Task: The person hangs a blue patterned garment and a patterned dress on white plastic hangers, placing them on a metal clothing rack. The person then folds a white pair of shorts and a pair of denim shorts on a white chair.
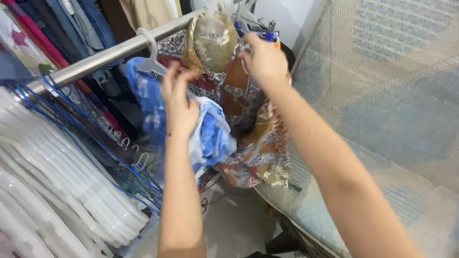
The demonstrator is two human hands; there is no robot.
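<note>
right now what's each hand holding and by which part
The left hand grips the blue-and-white garment near its top by the white hanger. The right hand pinches the brown patterned garment at its upper edge.

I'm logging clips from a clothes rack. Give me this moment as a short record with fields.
left hand: grips blue and white garment
right hand: on brown patterned garment
white hanger: hooked over metal rail, carrying the blue and white garment
lower left: stack of white hangers
right: pale mattress
</note>
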